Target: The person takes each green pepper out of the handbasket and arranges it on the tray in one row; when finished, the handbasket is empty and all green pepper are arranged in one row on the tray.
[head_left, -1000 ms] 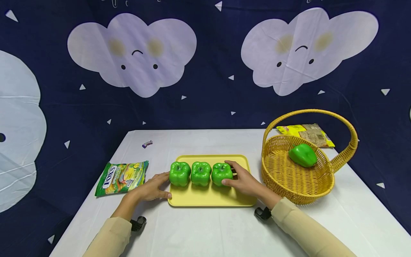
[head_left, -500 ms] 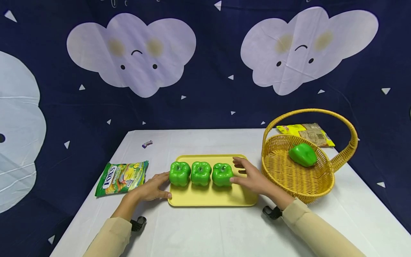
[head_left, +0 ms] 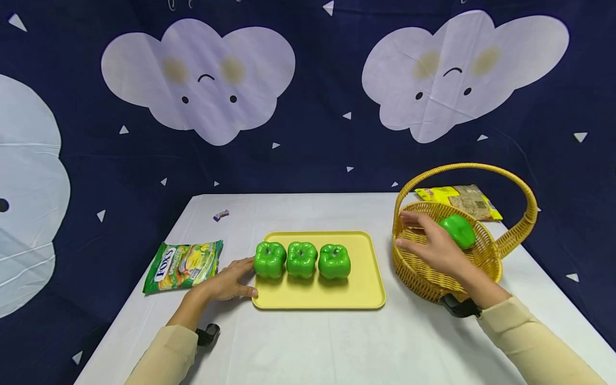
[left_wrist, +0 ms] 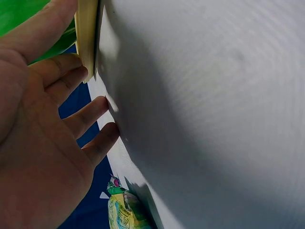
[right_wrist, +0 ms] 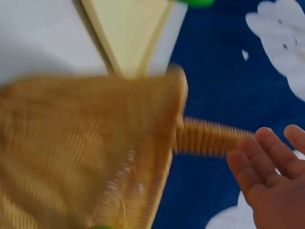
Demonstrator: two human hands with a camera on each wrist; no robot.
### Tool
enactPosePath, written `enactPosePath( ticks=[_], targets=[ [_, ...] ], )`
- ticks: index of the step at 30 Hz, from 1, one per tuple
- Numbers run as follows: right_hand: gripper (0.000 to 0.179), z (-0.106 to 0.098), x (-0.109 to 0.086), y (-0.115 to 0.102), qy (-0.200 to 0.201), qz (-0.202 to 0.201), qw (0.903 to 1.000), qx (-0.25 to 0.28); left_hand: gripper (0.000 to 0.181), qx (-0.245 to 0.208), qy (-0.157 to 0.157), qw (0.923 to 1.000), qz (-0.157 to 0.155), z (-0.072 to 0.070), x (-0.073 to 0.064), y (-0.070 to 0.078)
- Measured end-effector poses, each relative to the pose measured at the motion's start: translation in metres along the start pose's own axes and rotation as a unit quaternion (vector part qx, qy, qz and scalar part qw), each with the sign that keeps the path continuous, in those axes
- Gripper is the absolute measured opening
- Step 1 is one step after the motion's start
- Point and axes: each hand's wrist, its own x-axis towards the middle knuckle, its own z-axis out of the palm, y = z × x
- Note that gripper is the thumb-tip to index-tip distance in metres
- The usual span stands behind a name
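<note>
1. Right grip [head_left: 435, 248], head view: fingers apart, nothing held, over the basket [head_left: 414, 280], left of the green pepper [head_left: 459, 230] inside and partly hiding it.
2. Left grip [head_left: 228, 280], same view: fingers extended, not clamped. Thumb at the near-left corner of the yellow tray [head_left: 366, 283], fingers beside the left pepper [head_left: 269, 260]; contact with it, can't tell.
3. Head view, things: left pepper, middle pepper [head_left: 301, 260] and right pepper [head_left: 334, 261] in a row on the tray, stems up; right end bare. Candy bag [head_left: 185, 266] at left on the worktop [head_left: 308, 342].
4. Left wrist view: fingers spread, fingertips at the tray edge, palm bare.
5. Right wrist view: blurred. Fingers apart, palm bare, basket handle behind them; only a green sliver at the bottom edge.
6. Handling, my read: glossy skins suggest moulded plastic, so light, stiff, slick, not fragile. Take tray ones across opposite side lobes, thumb near, fingers far; skip the stems. Basket one: from above, round the body, clear of the handle.
</note>
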Motion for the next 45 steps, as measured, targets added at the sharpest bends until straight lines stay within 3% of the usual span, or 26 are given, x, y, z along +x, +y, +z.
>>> enactPosePath(
  ticks=[8, 16, 24, 32, 45],
  targets=[
    [0.072, -0.044, 0.0, 0.021, 0.018, 0.057, 0.9977, -0.031, 0.086, 0.002, -0.003, 1.0, -0.001, 0.0, 0.0, 0.0],
    [0.079, -0.064, 0.008, 0.046, 0.025, 0.105, 0.9922, -0.062, 0.085, 0.004, -0.005, 1.0, -0.002, 0.0, 0.001, -0.001],
    [0.092, -0.071, 0.024, 0.064, 0.009, 0.126, 0.9861, -0.108, 0.086, 0.007, -0.005, 1.0, 0.003, -0.001, 0.001, -0.001],
    [0.093, -0.071, 0.033, 0.083, -0.023, 0.143, 0.9734, -0.177, 0.086, 0.007, -0.005, 1.0, 0.003, -0.001, 0.001, 0.0],
    [0.097, -0.069, 0.035, 0.106, -0.046, 0.171, 0.9658, -0.19, 0.087, 0.002, -0.004, 1.0, 0.008, 0.0, -0.001, 0.0]
  ],
)
